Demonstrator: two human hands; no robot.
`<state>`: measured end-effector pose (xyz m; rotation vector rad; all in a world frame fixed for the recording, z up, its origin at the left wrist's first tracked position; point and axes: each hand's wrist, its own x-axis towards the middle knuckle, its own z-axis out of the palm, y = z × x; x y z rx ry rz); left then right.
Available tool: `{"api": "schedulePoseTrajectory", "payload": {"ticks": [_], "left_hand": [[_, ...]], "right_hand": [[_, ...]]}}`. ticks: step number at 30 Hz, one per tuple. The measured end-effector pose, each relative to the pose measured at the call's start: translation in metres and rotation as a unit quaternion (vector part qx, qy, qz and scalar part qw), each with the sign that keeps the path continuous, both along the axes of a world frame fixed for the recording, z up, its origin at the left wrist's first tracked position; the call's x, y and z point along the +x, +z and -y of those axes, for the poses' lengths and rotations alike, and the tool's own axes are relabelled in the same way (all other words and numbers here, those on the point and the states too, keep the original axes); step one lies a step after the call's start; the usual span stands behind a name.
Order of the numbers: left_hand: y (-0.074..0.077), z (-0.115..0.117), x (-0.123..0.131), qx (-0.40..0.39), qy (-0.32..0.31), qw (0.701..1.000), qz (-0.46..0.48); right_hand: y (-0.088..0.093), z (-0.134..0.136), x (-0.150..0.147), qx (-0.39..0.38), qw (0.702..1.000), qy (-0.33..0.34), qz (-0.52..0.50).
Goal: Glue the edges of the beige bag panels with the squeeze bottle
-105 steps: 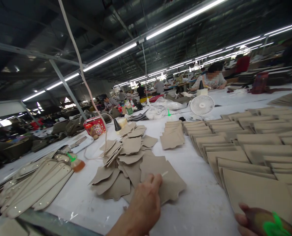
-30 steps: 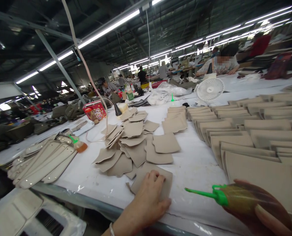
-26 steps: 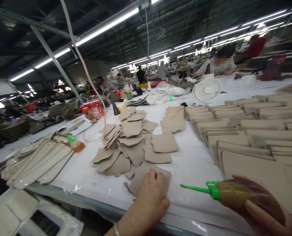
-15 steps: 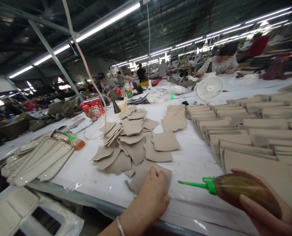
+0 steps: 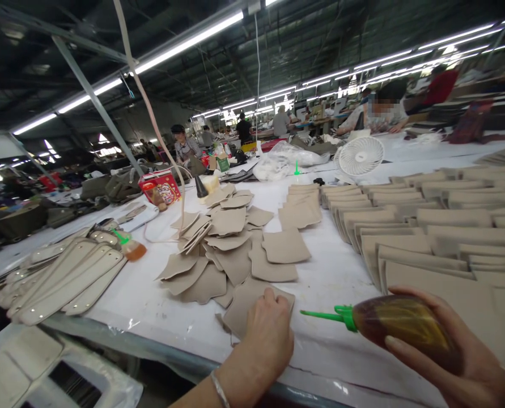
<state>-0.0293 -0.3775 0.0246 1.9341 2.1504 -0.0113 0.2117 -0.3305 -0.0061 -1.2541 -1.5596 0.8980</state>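
My left hand (image 5: 269,340) rests flat, fingers down, on a beige cut fabric piece (image 5: 239,309) near the table's front edge. My right hand (image 5: 456,362) is wrapped round a brown glue bottle (image 5: 400,328) with a green nozzle (image 5: 324,314) that points left, held just above the white table (image 5: 341,277) to the right of that piece. Behind the left hand lies a loose heap of beige pieces (image 5: 222,243), with two single pieces (image 5: 284,246) set out beside it.
Rows of overlapped beige panels (image 5: 426,226) fill the right side. Long cream strips (image 5: 65,277) and another glue bottle (image 5: 131,246) lie at the left. A white fan (image 5: 360,156), a red box (image 5: 161,187) and a hanging cord (image 5: 150,113) stand farther back. Other people work at distant tables.
The right hand has brought the glue bottle up into view and leftward, nozzle nearer the piece. The left hand has drawn a piece to the front edge and stays on it.
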Motion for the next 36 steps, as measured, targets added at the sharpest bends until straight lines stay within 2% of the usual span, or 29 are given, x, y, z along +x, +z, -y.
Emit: {"api": "schedulePoseTrajectory", "payload": {"ticks": [4, 9, 18, 25, 31, 36], "left_hand": [[0.004, -0.001, -0.012, 0.016, -0.031, 0.999, 0.027], [0.006, -0.006, -0.023, 0.026, -0.076, 0.995, 0.057], [0.007, -0.010, -0.029, 0.029, -0.093, 0.993, 0.069], [0.003, -0.009, -0.033, 0.042, -0.101, 0.990, 0.090], [-0.001, -0.006, -0.036, 0.042, -0.099, 0.989, 0.097], [0.000, -0.004, -0.038, 0.036, -0.104, 0.987, 0.119]], "right_hand": [[-0.002, -0.007, 0.001, 0.079, 0.993, 0.052, 0.066], [0.002, -0.008, -0.015, 0.174, 0.973, 0.074, 0.132], [0.009, -0.012, -0.039, 0.237, 0.952, 0.093, 0.170], [0.003, -0.014, -0.037, 0.220, 0.953, 0.084, 0.188], [0.005, -0.015, -0.037, 0.217, 0.957, 0.070, 0.180], [0.003, -0.017, -0.035, 0.158, 0.971, 0.068, 0.166]]}}
